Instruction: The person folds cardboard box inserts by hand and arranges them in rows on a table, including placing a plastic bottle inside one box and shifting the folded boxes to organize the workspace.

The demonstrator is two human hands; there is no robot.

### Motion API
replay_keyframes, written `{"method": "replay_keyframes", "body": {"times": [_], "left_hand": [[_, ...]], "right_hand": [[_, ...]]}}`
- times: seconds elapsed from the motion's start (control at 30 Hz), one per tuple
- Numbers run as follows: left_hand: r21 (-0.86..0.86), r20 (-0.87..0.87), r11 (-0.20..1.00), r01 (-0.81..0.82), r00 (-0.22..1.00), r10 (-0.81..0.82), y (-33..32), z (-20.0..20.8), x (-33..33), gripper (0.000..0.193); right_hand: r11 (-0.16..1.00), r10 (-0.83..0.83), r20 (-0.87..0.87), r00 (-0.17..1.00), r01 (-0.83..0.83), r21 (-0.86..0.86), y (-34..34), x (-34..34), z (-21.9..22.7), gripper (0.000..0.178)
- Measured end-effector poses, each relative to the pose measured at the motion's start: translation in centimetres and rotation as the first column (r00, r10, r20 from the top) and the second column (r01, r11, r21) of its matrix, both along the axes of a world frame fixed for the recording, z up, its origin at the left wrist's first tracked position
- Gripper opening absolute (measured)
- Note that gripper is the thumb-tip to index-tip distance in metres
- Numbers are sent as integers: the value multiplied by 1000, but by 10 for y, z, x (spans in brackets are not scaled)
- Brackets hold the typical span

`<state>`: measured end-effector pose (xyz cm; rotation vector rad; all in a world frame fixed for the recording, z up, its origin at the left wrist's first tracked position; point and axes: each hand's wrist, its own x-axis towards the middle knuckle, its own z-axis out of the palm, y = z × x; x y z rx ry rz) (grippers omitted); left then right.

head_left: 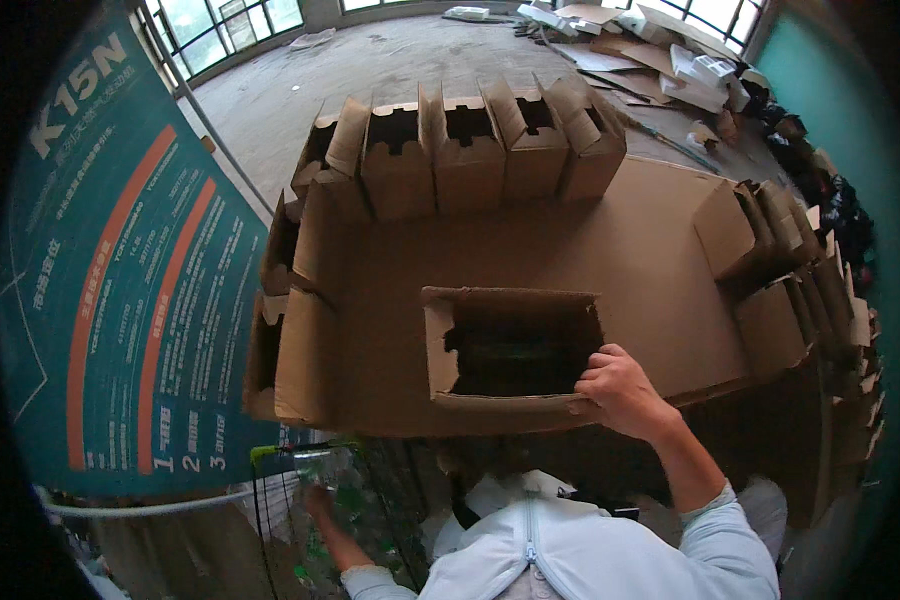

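An open-topped cardboard box (435, 350) stands near the front edge of a large cardboard surface. My right hand (622, 390) is closed round its right rim. Inside the dark box lies a faint, clear, bottle-like thing (515, 351). Low at the left, my left hand (320, 503) reaches over a wire basket (260, 500) with a green-yellow corner. A clear bottle (322, 464) is at its fingertips and seems to be in its grasp; blur hides the details. Several clear and greenish bottles (355, 505) show in the basket.
Open cardboard boxes line the far edge (470, 160), the left edge (305, 330) and the right side (770, 240) of the cardboard surface (530, 240). A green printed banner (130, 280) stands at left. Cardboard scraps (660, 60) and black bags (845, 215) lie beyond, at right.
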<state>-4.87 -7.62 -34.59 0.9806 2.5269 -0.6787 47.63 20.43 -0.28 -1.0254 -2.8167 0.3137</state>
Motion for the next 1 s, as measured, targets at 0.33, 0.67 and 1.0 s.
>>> {"method": "replay_keyframes", "body": {"times": [0.33,0.67,1.0], "left_hand": [[-7,-63,992,122,990,-122,-10,-114,32,46],[-134,58,791,597,802,-595,-61,-178,23,41],[-446,646,895,-1,692,322,-120,-80,44,58]], "right_hand": [[992,-119,87,989,115,53,-7,-2,0,14],[982,-166,59,984,160,99,-10,-8,0,13],[995,-92,1,996,92,39,-5,-2,-1,17]]}}
